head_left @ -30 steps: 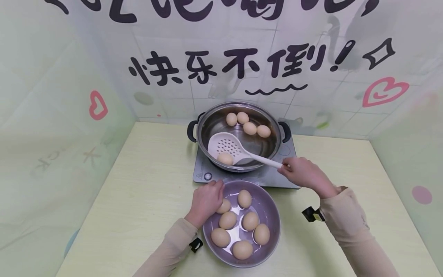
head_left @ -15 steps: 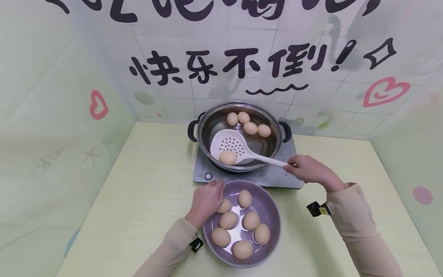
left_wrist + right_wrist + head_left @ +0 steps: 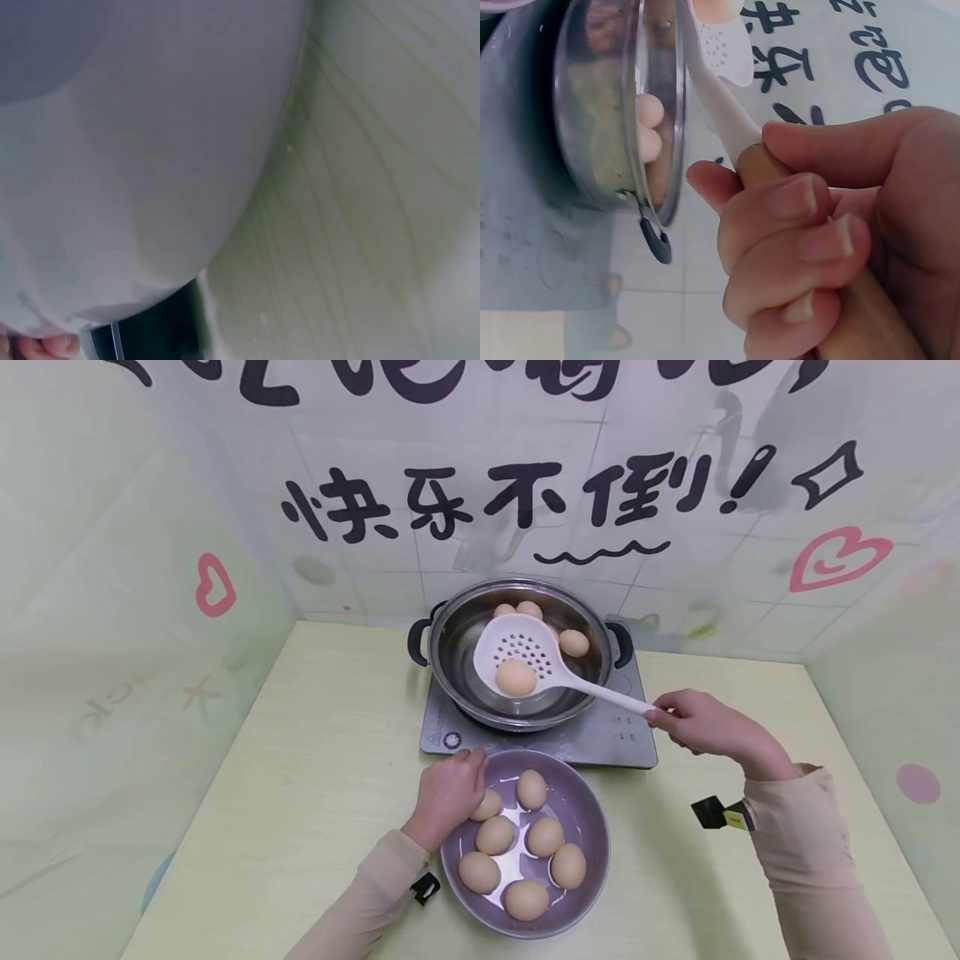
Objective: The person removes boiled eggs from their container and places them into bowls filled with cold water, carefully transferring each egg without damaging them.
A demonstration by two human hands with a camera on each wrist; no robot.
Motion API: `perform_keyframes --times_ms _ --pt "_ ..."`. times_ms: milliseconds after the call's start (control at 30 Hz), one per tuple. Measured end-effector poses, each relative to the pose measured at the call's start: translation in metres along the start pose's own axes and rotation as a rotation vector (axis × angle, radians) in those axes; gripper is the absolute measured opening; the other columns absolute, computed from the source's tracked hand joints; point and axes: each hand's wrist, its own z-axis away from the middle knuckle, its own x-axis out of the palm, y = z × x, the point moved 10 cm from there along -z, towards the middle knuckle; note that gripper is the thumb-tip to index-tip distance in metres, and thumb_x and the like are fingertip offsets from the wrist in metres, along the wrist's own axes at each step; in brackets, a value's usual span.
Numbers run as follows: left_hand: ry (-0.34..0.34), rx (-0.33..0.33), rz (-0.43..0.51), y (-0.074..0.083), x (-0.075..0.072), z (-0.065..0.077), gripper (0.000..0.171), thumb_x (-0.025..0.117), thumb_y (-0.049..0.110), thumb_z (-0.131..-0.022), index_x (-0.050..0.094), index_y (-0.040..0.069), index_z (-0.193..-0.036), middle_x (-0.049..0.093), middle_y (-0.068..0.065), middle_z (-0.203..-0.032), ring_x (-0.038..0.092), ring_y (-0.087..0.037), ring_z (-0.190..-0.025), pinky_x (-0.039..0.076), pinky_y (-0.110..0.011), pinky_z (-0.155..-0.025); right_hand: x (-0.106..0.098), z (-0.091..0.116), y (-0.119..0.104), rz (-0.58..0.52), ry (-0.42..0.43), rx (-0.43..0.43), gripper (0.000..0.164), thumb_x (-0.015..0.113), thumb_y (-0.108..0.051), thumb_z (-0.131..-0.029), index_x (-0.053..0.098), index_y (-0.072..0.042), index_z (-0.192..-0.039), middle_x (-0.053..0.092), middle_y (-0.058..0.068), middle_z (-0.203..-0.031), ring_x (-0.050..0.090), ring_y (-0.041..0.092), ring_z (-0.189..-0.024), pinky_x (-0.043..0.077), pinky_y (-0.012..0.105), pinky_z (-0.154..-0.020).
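My right hand (image 3: pixel 712 731) grips the handle of a white slotted skimmer (image 3: pixel 501 639); the right wrist view shows fingers and thumb wrapped round its wooden handle (image 3: pixel 876 319). One brown egg (image 3: pixel 516 677) lies in the skimmer's head, which is held over a steel pot (image 3: pixel 448 664). Several more eggs (image 3: pixel 574 643) sit in the pot at the back, some partly hidden behind the skimmer. My left hand (image 3: pixel 446 795) holds the rim of a purple-grey bowl (image 3: pixel 597 827) with several eggs (image 3: pixel 526 900) in it. The left wrist view shows the bowl's outside (image 3: pixel 165 150) and a few fingertips at its edge.
Under the pot is a grey induction cooktop (image 3: pixel 600 743), directly behind the bowl. The pot has black side handles (image 3: pixel 417 642). A pale wooden tabletop (image 3: pixel 315 752) extends to both sides, enclosed by printed sheeting (image 3: pixel 360 597) at the back and sides.
My right hand has moved right and slightly toward me. The skimmer has risen from inside the pot with the egg on it, shifting right. My left hand and the bowl stay put.
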Motion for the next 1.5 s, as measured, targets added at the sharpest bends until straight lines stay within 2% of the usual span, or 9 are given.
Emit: perform_keyframes --times_ms 367,700,867,1100,1500 --pt "-0.003 -0.001 0.009 0.000 0.002 -0.001 0.016 0.058 0.019 -0.084 0.055 0.011 -0.070 0.053 -0.003 -0.058 0.051 -0.024 -0.042 0.037 -0.034 -0.036 -0.010 0.041 0.002 0.094 0.074 -0.028 0.021 0.046 -0.019 -0.095 0.056 -0.001 -0.090 0.039 -0.003 -0.054 0.036 0.007 -0.043 0.031 0.023 -0.040" --pt "-0.001 -0.005 0.008 0.000 0.002 -0.001 0.015 0.058 0.019 -0.084 0.055 0.011 -0.071 0.053 -0.003 -0.059 0.051 -0.024 -0.042 0.036 -0.034 -0.037 0.002 0.084 0.013 0.081 0.155 -0.049 0.015 0.047 -0.017 -0.094 0.055 -0.005 -0.089 0.038 -0.006 -0.055 0.033 0.002 -0.042 0.030 0.021 -0.038" --pt "-0.004 -0.007 0.011 0.000 0.001 -0.001 0.015 0.058 0.019 -0.084 0.056 0.011 -0.072 0.053 -0.003 -0.059 0.051 -0.024 -0.042 0.037 -0.034 -0.037 0.013 0.101 0.021 0.097 0.178 -0.058 0.013 0.047 -0.017 -0.095 0.054 -0.009 -0.087 0.036 -0.011 -0.053 0.032 0.000 -0.041 0.030 0.021 -0.036" --pt "-0.017 -0.010 0.010 0.000 0.003 -0.001 0.015 0.057 0.018 -0.085 0.056 0.011 -0.072 0.053 -0.003 -0.059 0.052 -0.023 -0.043 0.037 -0.033 -0.037 0.034 0.117 0.032 0.088 0.165 -0.099 0.008 0.047 -0.014 -0.094 0.053 -0.014 -0.088 0.033 -0.015 -0.054 0.031 -0.003 -0.042 0.029 0.020 -0.037" --pt "-0.014 -0.009 0.009 0.000 0.003 0.000 0.014 0.058 0.018 -0.084 0.057 0.011 -0.072 0.053 -0.002 -0.058 0.051 -0.022 -0.042 0.036 -0.032 -0.037 0.070 0.129 0.057 -0.036 0.120 -0.111 0.006 0.051 -0.012 -0.092 0.055 -0.015 -0.093 0.035 -0.017 -0.054 0.031 -0.005 -0.043 0.030 0.020 -0.038"
